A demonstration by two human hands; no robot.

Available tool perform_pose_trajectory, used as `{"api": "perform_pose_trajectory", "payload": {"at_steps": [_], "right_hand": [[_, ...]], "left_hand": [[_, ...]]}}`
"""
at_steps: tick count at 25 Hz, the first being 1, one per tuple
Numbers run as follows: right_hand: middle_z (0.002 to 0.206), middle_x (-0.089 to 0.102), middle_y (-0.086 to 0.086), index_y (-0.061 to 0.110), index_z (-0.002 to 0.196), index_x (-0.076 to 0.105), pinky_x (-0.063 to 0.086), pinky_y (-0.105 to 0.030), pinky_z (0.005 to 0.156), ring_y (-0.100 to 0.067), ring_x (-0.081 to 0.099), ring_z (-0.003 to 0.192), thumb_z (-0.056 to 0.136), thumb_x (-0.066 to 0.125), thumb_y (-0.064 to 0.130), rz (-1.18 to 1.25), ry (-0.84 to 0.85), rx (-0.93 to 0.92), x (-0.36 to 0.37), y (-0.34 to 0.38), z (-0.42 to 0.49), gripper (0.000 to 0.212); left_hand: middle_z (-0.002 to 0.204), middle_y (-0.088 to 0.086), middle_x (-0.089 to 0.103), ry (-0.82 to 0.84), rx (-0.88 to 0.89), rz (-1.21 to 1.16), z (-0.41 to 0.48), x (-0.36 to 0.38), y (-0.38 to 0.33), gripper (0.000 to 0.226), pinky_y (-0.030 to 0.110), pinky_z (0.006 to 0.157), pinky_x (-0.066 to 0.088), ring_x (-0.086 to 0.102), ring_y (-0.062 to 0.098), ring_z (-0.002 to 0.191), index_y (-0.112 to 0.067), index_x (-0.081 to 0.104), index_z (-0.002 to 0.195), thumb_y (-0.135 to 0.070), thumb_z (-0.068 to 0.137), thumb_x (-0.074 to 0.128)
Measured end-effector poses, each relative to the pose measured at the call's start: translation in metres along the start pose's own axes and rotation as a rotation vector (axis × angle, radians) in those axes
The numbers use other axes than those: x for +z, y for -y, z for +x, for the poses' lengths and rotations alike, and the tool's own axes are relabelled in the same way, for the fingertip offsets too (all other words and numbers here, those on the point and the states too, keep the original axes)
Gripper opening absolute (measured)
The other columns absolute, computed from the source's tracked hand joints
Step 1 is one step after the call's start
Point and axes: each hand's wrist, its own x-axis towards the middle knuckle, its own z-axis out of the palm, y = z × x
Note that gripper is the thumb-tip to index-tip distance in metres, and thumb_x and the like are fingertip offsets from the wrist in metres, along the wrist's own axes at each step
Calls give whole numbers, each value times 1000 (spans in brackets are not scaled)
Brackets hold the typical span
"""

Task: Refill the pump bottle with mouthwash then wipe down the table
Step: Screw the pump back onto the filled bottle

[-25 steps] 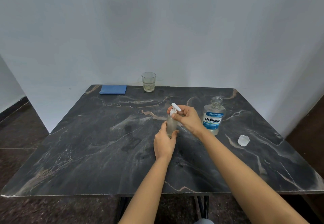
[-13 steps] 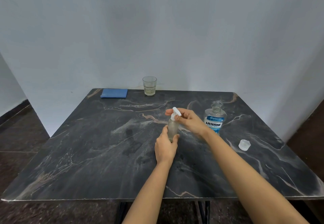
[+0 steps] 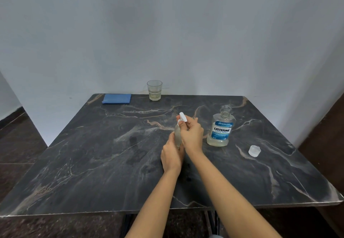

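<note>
Right hand (image 3: 192, 137) sits on top in the head view, its fingers curled around the white pump head (image 3: 182, 117) and pinching it at the neck. The left hand (image 3: 172, 155) is below it, wrapped around the lower body of the pump bottle (image 3: 177, 135) and bracing it near the table (image 3: 93, 163). Whether the bottle's base touches the surface is hidden by the fingers.

The pump bottle is just left of the mouthwash bottle (image 3: 221, 128), close but apart from it. Its long axis runs nearly upright, leaning a little, with the nozzle pointing up and to the right. The two hands are stacked along that axis, so any turn of the pump head goes around the vertical line between them, with the left hand resisting the twist. I judge this to be a twist of the pump head at the neck; whether it is going on or coming off cannot be told.

The mouthwash bottle stands upright with its mouth uncovered and pale liquid low inside. Its clear cap (image 3: 254, 150) lies to its right and nearer the person, well apart. Of the two hands, the right is nearer this bottle.

Far behind and left of the mouthwash bottle stands a glass (image 3: 154, 93). A folded blue cloth (image 3: 116, 98) lies further left along the same far edge, on the left hand's side, for the wiping not yet begun.
</note>
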Motion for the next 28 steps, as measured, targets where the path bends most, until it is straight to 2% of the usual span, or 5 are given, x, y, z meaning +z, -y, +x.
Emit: {"api": "perform_pose_trajectory", "payload": {"at_steps": [11,16,20,24,28], "right_hand": [[137,55,2,15,136,51,42,-28,107,-9,49,127,93,56,11,-146,282,-52,-55,2,-20,43],[88,70,8,24,93,67,55,-28,77,-8,66,84,87,59,19,-182,-37,-90,-122,-24,-47,11],[104,61,-6,18,104,63,46,-33,76,-22,54,94,86,60,17,-634,-285,-98,-183,-47,-33,19],[145,29,-15,27,137,44,37,-47,103,-39,30,127,90,56,20,-1037,129,223,-215,-64,2,49],[125,43,-16,14,121,56,43,-43,96,-38,42,119,92,43,5,-978,263,232,-221,-77,22,33]], "left_hand": [[129,7,59,98,37,-34,-4,-9,0,70,44,93,48,58,26,114,-17,33,144,-38,85,66],[139,9,44,-88,53,-1,-25,-9,-15,70,38,101,41,44,27,127,-8,34,138,-28,82,71],[114,1,47,-150,53,-165,-52,5,-32,41,39,86,50,54,21,99,-15,43,113,-20,83,70],[114,2,52,49,60,-259,-55,30,-46,38,35,90,50,54,16,101,-19,45,109,-18,82,71],[122,0,48,151,87,-255,-44,43,-63,51,32,95,48,52,14,109,-17,45,121,-18,79,74]]}}
